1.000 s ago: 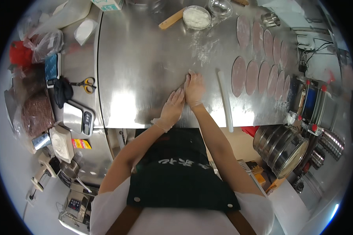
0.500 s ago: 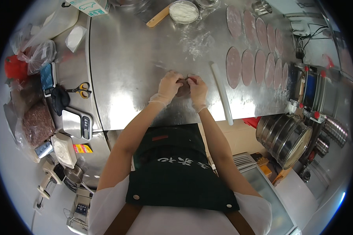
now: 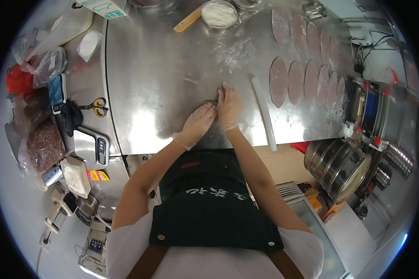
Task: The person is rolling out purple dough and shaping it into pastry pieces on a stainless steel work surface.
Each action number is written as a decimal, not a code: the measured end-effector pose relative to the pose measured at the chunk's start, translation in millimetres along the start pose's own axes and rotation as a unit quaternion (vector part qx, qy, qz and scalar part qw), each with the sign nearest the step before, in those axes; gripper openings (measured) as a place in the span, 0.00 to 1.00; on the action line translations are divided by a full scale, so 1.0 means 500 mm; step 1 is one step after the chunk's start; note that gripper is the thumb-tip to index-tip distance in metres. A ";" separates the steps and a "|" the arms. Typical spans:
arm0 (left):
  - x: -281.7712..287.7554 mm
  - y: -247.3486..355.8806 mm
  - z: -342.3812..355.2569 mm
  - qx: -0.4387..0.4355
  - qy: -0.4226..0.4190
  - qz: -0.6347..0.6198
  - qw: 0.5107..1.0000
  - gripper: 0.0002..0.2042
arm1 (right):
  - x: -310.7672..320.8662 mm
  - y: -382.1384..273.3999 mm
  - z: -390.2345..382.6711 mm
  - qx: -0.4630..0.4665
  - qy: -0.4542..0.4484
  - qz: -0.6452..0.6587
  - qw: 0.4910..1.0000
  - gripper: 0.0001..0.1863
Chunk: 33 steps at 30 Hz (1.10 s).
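Both my hands wear thin clear gloves and meet over the steel table (image 3: 153, 74) near its front edge. My left hand (image 3: 199, 122) is curled around a small piece of brownish-pink dough (image 3: 210, 102). Only a dark sliver of it shows past the fingers. Right beside it, my right hand (image 3: 231, 107) stands on its side against the left fingertips, thumb and forefinger apart and pointing away from me. To the right of my hands lies a white rolling pin (image 3: 264, 114). Beyond it, flat pinkish dough rounds (image 3: 279, 82) are laid out in two rows.
A bowl of white flour (image 3: 219, 15) and a wooden-handled tool (image 3: 188, 23) are at the back, with flour scattered nearby. On the left are scissors (image 3: 97, 107), a kitchen scale (image 3: 91, 146) and a tub of white powder (image 3: 77, 178). Stacked metal sieves (image 3: 335, 165) stand at the right.
My left hand has come nearer to me and closed over the dough, which showed between both hands before. My right hand has turned on its side, its fingers no longer pinching the dough's edge.
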State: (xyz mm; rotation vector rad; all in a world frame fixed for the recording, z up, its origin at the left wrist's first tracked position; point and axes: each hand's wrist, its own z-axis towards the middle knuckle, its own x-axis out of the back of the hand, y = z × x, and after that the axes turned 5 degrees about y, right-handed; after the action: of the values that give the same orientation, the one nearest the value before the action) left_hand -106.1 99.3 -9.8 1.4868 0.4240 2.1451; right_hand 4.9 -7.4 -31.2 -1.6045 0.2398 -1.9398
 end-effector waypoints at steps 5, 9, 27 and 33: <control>-0.023 -0.004 -0.010 -0.012 -0.030 0.074 0.997 0.19 | -0.012 0.007 0.005 0.117 0.025 -0.084 0.989 0.15; -0.018 -0.008 0.019 0.073 -0.029 -0.055 0.995 0.15 | -0.014 0.022 0.010 0.118 0.020 -0.045 0.992 0.13; -0.036 0.062 0.011 0.476 0.156 -0.247 0.829 0.25 | -0.026 -0.043 0.066 0.345 -0.054 0.068 0.935 0.09; -0.040 0.005 -0.004 0.194 0.134 -0.019 0.972 0.24 | -0.097 -0.030 0.094 0.313 -0.124 -0.034 0.941 0.13</control>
State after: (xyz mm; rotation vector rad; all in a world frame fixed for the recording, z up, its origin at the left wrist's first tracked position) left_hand -102.9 85.9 -24.8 1.3650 1.0076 2.3342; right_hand 48.6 42.1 -52.2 -1.4000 -0.4964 -1.6045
